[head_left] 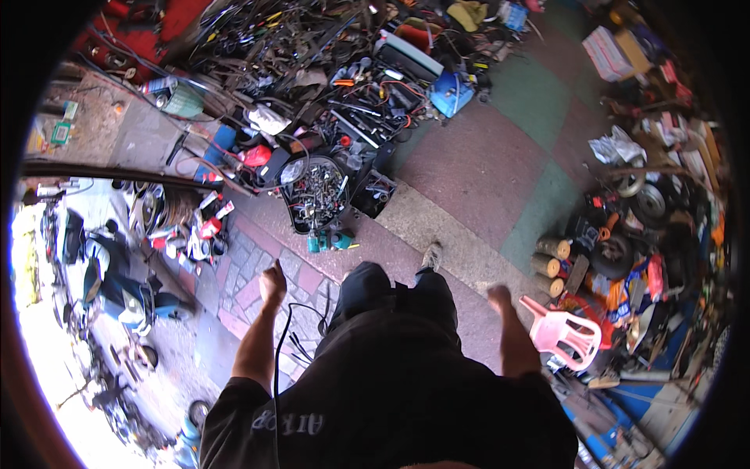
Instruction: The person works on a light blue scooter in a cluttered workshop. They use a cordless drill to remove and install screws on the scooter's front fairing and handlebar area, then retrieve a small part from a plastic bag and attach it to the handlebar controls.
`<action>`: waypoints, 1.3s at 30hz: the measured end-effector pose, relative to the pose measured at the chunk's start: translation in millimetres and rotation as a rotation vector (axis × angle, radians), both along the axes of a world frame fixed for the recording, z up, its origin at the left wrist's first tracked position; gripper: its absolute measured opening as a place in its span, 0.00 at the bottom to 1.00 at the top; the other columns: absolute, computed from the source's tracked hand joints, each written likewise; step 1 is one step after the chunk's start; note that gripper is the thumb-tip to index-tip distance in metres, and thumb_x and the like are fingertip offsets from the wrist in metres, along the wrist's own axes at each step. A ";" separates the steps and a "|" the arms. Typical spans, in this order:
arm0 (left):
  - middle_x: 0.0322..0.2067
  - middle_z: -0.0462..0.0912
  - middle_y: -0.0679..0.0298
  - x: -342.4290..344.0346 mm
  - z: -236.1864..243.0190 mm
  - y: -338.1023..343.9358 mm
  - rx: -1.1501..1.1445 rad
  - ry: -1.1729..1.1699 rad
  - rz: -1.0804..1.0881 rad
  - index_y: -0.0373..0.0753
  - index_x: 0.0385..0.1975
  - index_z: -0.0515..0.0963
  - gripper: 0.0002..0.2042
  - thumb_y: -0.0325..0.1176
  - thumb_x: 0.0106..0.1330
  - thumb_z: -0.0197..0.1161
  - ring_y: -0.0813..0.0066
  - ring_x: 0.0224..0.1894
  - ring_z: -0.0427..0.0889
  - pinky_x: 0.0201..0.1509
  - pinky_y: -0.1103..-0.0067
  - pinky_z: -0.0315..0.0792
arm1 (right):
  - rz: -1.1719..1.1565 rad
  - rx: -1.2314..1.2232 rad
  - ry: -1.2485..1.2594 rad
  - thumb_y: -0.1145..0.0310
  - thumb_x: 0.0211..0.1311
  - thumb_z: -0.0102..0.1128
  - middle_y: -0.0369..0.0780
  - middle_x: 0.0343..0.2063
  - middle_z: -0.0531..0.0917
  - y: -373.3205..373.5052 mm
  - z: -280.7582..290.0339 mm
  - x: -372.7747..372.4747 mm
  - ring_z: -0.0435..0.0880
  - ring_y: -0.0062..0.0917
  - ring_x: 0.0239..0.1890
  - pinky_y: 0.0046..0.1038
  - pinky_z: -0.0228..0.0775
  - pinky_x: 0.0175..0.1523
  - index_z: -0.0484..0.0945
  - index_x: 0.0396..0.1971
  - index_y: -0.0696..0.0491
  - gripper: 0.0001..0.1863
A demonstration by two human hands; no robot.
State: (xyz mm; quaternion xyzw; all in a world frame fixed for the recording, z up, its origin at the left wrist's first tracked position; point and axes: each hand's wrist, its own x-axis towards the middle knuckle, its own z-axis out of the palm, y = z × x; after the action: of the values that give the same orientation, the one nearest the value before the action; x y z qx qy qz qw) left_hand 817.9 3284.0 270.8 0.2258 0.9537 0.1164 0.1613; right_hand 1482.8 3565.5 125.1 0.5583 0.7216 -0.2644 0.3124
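Observation:
Both arms hang out from my body, apart from everything around. My left hand (273, 284) is closed in a loose fist over the stone paving, with nothing visible in it. A black cable (276, 352) runs down beside the left forearm. My right hand (499, 297) is curled closed and slightly blurred, with nothing seen in it. Nearest to it is a pink plastic chair (539, 309). Ahead of my legs stands a black tub (295, 217) full of small metal parts. A green power tool (319, 242) lies at its near edge.
A large heap of tools and scrap (297, 47) fills the far side. Parked scooters (129, 289) line the left. On the right are rolled cylinders (551, 267), a small tire (613, 255) and piled goods. A pale stone step edge (437, 227) crosses the floor.

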 end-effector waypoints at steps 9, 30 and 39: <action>0.16 0.82 0.54 79.6 -41.3 -61.2 -0.167 -0.201 0.307 0.34 0.19 0.83 0.28 0.54 0.71 0.56 0.59 0.20 0.84 0.30 0.61 0.77 | 0.223 0.369 0.279 0.60 0.63 0.57 0.57 0.39 0.86 343.5 85.3 -295.6 0.85 0.53 0.46 0.46 0.78 0.51 0.84 0.34 0.60 0.17; 0.19 0.80 0.60 319.5 56.3 144.2 0.141 -0.792 1.609 0.26 0.33 0.79 0.24 0.47 0.76 0.57 0.72 0.17 0.76 0.20 0.75 0.73 | 0.449 0.478 0.907 0.53 0.68 0.53 0.47 0.37 0.88 487.9 33.0 -1064.0 0.86 0.48 0.42 0.46 0.79 0.47 0.84 0.44 0.45 0.16; 0.22 0.82 0.58 353.7 82.2 253.0 0.305 -1.043 1.774 0.27 0.38 0.81 0.23 0.47 0.77 0.57 0.70 0.21 0.83 0.26 0.76 0.76 | 0.550 0.467 1.044 0.49 0.67 0.55 0.48 0.32 0.87 494.0 -17.1 -1097.8 0.86 0.51 0.37 0.49 0.77 0.42 0.82 0.41 0.47 0.18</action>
State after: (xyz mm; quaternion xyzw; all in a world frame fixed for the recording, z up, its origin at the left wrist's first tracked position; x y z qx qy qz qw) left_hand 1171.5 3537.0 353.1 -0.6172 0.5642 0.3956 0.3798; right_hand 385.0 4059.5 108.0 0.2034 0.9346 -0.2475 -0.1544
